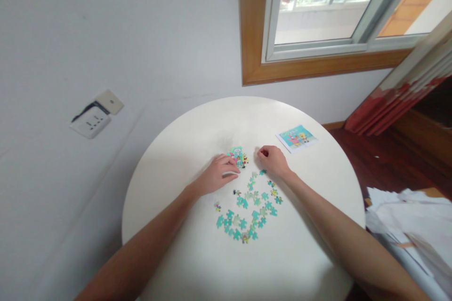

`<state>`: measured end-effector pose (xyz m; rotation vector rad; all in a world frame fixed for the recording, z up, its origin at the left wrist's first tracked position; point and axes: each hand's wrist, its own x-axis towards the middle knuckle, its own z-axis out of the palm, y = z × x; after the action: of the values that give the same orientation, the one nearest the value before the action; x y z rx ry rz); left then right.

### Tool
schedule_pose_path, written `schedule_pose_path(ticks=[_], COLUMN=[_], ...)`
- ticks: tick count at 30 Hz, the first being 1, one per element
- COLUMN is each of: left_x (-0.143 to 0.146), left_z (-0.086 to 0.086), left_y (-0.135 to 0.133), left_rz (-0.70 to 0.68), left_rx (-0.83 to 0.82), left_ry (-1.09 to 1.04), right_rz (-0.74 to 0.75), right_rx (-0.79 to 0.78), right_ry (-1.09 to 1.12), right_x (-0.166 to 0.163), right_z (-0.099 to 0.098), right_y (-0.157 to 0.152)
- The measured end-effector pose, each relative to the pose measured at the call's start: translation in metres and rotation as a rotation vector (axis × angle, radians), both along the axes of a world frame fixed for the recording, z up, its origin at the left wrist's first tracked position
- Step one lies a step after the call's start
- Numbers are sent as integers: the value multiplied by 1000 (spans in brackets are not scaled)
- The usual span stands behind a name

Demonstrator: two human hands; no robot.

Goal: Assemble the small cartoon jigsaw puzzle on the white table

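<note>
A partly joined jigsaw puzzle [237, 152] with pink, yellow and teal cartoon figures lies flat on the round white table [169, 150]. My left hand [219, 173] rests over its left edge, fingers apart and stretched along it. To the right of the puzzle, my right hand [272, 159] is closed, thumb and fingertips pinched together just above the table. Whatever the pinch may hold is too small to make out. Loose teal puzzle pieces [243, 202] are scattered below both hands, with a few yellow and pale ones among them.
A cartoon picture card [297, 138] lies at the table's far right. Beyond are a wood-framed window [254, 33] and a red and white curtain [374, 108]. A wall socket [91, 122] is at the left. Papers [413, 221] are piled beside the table at the right.
</note>
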<state>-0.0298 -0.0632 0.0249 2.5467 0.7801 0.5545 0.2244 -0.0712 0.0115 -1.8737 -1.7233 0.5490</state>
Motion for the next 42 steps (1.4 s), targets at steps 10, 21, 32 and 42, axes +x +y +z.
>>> schedule_pose_path(ticks=[10, 21, 32, 42], left_x=[-5, -6, -5, 17], left_z=[20, 22, 13, -1], left_y=[-9, -10, -12, -14], left_rz=[-306, -257, -146, 333], left_rx=[-213, -237, -458, -443], left_ry=[122, 115, 42, -356], right_rz=[10, 7, 96, 483], right_rx=[-8, -7, 13, 19], right_ry=[-4, -6, 82, 584], right_x=[2, 0, -1, -39], right_z=[-1, 2, 1, 7], right_y=[2, 0, -1, -23])
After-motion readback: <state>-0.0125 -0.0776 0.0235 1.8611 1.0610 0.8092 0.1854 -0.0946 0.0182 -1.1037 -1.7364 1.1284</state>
